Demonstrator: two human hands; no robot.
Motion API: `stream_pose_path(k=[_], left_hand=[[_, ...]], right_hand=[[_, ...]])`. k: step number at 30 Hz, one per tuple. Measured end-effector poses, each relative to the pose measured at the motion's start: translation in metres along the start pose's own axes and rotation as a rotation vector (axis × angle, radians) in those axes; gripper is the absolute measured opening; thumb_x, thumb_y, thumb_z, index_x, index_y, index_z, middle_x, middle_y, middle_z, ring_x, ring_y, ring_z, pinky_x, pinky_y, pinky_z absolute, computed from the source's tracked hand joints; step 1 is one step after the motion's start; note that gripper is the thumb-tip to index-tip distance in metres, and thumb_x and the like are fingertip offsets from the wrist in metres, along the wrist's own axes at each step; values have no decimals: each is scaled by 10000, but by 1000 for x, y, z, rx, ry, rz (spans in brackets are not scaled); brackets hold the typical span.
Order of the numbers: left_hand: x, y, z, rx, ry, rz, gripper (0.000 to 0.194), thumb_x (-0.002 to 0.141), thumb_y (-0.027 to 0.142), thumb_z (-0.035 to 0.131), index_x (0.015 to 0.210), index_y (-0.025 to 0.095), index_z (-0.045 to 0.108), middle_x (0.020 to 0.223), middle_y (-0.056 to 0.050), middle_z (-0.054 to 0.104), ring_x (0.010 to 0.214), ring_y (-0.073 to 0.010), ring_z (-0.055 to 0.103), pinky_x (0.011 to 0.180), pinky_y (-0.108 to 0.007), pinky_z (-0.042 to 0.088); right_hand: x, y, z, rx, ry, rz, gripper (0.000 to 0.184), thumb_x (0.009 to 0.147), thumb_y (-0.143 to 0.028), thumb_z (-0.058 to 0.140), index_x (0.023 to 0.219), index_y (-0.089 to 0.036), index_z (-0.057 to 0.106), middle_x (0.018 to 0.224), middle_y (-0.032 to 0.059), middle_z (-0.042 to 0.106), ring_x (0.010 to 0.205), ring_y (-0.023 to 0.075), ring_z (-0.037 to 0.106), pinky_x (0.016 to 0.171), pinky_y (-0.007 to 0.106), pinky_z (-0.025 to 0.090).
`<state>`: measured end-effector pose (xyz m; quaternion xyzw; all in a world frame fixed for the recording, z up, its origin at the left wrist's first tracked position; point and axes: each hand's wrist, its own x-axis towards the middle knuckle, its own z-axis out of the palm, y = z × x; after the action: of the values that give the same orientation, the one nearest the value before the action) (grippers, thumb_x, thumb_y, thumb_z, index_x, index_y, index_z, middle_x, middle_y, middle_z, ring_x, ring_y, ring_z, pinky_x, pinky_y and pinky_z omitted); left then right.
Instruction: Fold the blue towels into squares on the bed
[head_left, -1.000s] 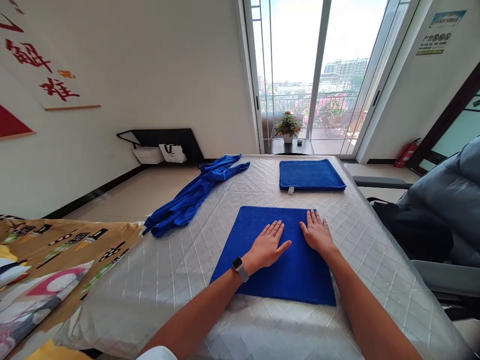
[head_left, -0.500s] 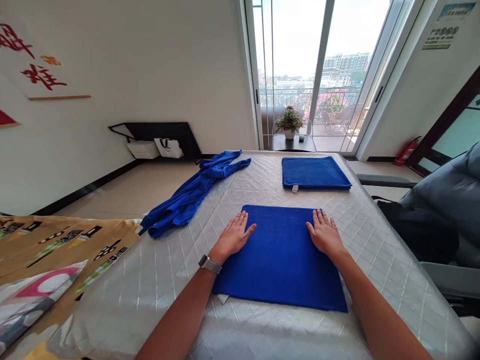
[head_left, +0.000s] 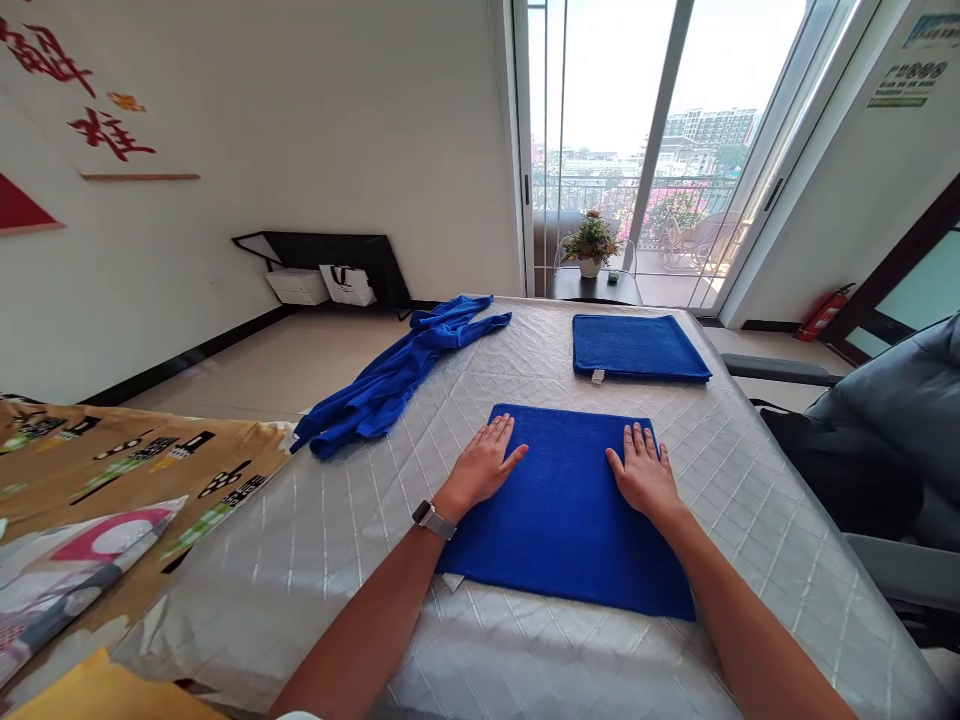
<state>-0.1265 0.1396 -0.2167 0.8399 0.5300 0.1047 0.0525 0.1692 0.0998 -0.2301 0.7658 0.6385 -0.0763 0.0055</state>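
Note:
A folded blue towel [head_left: 566,510] lies flat on the silver quilted table [head_left: 337,540] in front of me. My left hand [head_left: 480,468] rests palm down on the towel's left edge, fingers stretched out, a watch on the wrist. My right hand [head_left: 643,472] lies flat on the towel's right part, fingers spread. Neither hand holds anything. A second folded blue towel [head_left: 637,347] sits farther back on the right. A crumpled blue cloth [head_left: 397,380] sprawls along the table's far left edge.
A patterned tan sheet [head_left: 112,480] covers the surface at my left. A grey chair [head_left: 892,430] stands close on the right. Beyond the table stand a small dark table with a potted plant [head_left: 590,245], glass balcony doors and a fire extinguisher [head_left: 821,312].
My left hand slid from the towel's middle out to its left edge. My right hand moved slightly right. The view has shifted a little.

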Motion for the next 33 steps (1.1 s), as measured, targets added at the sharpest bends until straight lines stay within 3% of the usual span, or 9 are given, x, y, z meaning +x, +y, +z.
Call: stream_pose_path(k=[5,9,13,16,19,23,27,33], left_hand=[[-2,50,-2,-52,-4,234,650,1062,563,282,1556,155,396,1632,-118,353,1526,-222,293,1255,-409,281],[-1,107,11,-44,-15,384,698,1054,591,282,1552,114,392,1620,-156,361,1529,-236,283,1261,-413,264],[2,150,34,-71,10,369,761,1051,609,224,1582,69,309,1637,-182,308,1544,-260,227,1265,-435,246],[1,159,47,-75,7,333,784,1052,609,203,1580,38,297,1640,-195,298,1550,-264,205,1273,-429,219],[-1,148,50,-66,-4,314,778,1048,617,205,1582,61,310,1641,-185,304,1551,-265,210,1271,-444,226],[-4,117,43,-41,-23,237,784,1041,633,191,1588,84,312,1649,-176,284,1549,-269,219,1267,-459,237],[-14,67,34,-9,-49,89,817,1029,661,175,1588,81,311,1656,-176,266,1547,-277,224,1269,-458,217],[-34,-21,25,15,32,-148,818,1027,664,170,1595,87,283,1636,-196,306,1531,-303,266,1245,-501,253]], right_hand=[[2,1,2,36,-1,-7,736,1045,-535,146,1640,-102,107,1710,91,49,1577,249,37,1265,476,31],[1,2,-1,48,3,-31,722,1050,-508,165,1639,-94,114,1710,106,63,1576,264,48,1260,486,57],[4,7,-3,44,12,-55,666,1054,-426,189,1639,-109,148,1711,96,83,1574,269,69,1253,498,102],[6,10,-3,56,13,-39,661,1052,-404,188,1635,-95,156,1709,89,103,1573,269,73,1251,510,115],[6,10,-3,72,26,-44,678,1052,-433,181,1635,-90,143,1709,82,104,1574,276,59,1253,516,97],[4,7,-4,86,29,-29,696,1049,-473,163,1639,-105,132,1710,59,90,1576,275,41,1257,517,69],[4,7,-3,87,26,-23,696,1048,-484,155,1640,-119,140,1709,45,97,1576,271,53,1258,521,72],[6,8,-1,72,19,-11,690,1046,-484,144,1643,-139,121,1711,37,79,1576,262,50,1258,519,72]])
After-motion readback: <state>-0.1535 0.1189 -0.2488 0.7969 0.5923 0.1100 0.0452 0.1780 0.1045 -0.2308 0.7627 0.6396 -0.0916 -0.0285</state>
